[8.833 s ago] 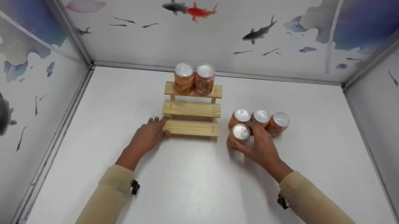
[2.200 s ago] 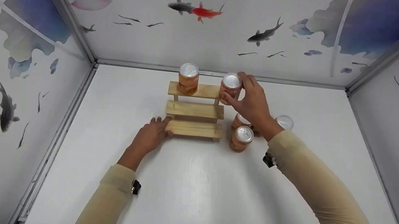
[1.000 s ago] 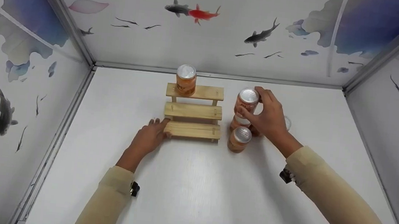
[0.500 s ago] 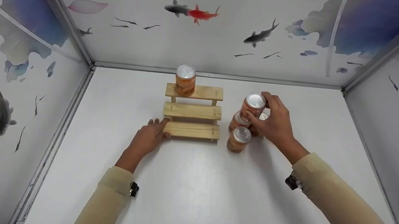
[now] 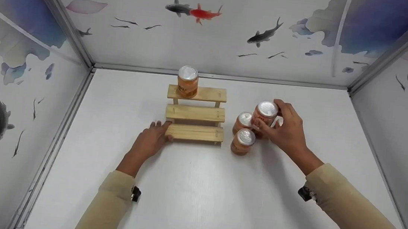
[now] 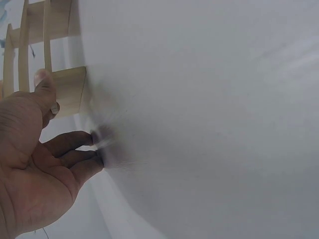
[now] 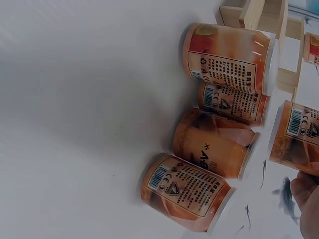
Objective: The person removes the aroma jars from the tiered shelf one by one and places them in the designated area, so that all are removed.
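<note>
A three-step wooden display rack (image 5: 195, 113) stands at the middle back in the head view. My left hand (image 5: 150, 139) grips the left end of its lowest step; in the left wrist view the thumb (image 6: 45, 79) lies against the plank's edge. One orange can (image 5: 187, 85) with a silver lid stands upright on the top step, left side. My right hand (image 5: 288, 128) holds another such can (image 5: 261, 118) between thumb and fingers, raised over the group right of the rack. In the right wrist view this held can (image 7: 296, 139) appears above the standing ones.
Several matching cans stand on the white table right of the rack, including a front can (image 5: 241, 146) and one behind it (image 5: 240, 126). Others are partly hidden by the right hand and held can. Printed wall panels (image 5: 228, 57) enclose the back and sides.
Of two cans on the top step, the right one has been taken off by my right hand and carried right and nearer, over the group. My left hand has stayed at the rack.
</note>
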{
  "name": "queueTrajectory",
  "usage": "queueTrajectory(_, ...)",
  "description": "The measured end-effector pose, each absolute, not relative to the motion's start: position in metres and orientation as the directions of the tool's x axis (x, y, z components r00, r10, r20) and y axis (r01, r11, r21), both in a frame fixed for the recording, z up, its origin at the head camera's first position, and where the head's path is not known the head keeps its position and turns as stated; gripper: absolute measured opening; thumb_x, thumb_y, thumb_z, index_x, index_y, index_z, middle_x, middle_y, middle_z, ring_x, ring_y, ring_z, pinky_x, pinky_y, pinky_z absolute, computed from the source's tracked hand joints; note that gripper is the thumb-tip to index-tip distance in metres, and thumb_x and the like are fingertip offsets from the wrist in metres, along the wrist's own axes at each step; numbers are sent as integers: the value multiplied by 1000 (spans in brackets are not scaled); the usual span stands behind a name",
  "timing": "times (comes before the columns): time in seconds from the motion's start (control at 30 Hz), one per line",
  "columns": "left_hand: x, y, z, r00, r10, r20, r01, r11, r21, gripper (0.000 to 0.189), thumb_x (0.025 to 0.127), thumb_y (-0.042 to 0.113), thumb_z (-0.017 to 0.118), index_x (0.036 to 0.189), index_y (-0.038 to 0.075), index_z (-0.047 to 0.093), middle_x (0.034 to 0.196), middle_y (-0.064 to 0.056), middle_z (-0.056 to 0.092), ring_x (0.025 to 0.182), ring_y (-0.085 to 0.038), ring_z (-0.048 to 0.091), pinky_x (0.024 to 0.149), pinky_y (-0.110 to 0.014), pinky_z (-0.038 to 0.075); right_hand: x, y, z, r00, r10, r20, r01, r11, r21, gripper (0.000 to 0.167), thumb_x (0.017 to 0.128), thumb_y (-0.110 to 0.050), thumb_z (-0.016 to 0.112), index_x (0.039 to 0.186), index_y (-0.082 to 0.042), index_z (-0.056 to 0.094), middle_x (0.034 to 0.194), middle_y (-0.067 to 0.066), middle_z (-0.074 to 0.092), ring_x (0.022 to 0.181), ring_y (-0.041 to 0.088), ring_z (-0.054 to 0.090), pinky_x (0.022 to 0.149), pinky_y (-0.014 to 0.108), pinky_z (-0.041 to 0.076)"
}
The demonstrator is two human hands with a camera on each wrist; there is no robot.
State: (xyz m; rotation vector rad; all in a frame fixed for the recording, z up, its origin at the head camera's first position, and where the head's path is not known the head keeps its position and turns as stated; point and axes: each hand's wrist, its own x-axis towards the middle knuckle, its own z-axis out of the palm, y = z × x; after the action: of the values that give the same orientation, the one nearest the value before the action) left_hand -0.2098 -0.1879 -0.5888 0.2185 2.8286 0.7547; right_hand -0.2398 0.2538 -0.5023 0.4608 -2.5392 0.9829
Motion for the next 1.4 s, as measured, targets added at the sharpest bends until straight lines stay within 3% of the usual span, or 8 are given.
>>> queueTrajectory(0.17,-211,-186,-587,-967,183,-176,71,860,505,70,111,48,60,171,18,42,171,-34,38,162,-55,36,126,-72,39,-233,261,-505,-878,-154,452,-420,701,-577,78,87,-21,98,149,5,59,131,22,69,120,38,74,103,55,61)
queueTrajectory(0.8,-211,-187,-588,-969,196,-151,96,860,501,71,110,49,61,170,16,43,168,-37,41,159,-58,38,122,-73,43,-216,276,-512,-857,-148,494,-437,718,-542,81,80,-20,102,145,6,61,126,23,69,113,38,76,99,51,63)
queueTrajectory(0.83,-211,-187,-588,-969,193,-155,91,860,502,71,110,50,60,171,16,43,169,-36,41,160,-57,38,122,-73,43,-215,277,-513,-853,-150,500,-442,718,-537,81,80,-19,103,144,7,61,125,23,69,113,37,76,98,50,63)
queueTrajectory(0.93,-211,-186,-588,-968,183,-171,76,864,497,70,111,49,60,171,18,42,170,-35,40,161,-57,37,123,-73,42,-213,278,-514,-844,-153,515,-456,710,-536,80,79,-19,103,143,7,62,123,23,69,110,36,76,100,27,61)
queueTrajectory(1.07,-211,-186,-591,-966,173,-191,60,871,487,69,112,48,58,172,19,40,171,-34,38,161,-57,36,124,-72,41,-210,280,-516,-840,-157,519,-464,703,-538,79,78,-20,103,142,6,64,122,23,69,109,35,76,99,1,44)
queueTrajectory(1.4,-213,-187,-592,-968,180,-172,73,865,496,66,113,47,57,171,19,42,170,-35,38,161,-57,36,125,-73,40,-202,282,-524,-845,-165,509,-457,718,-526,77,79,-22,103,140,5,65,123,22,69,111,33,74,98,2,44)
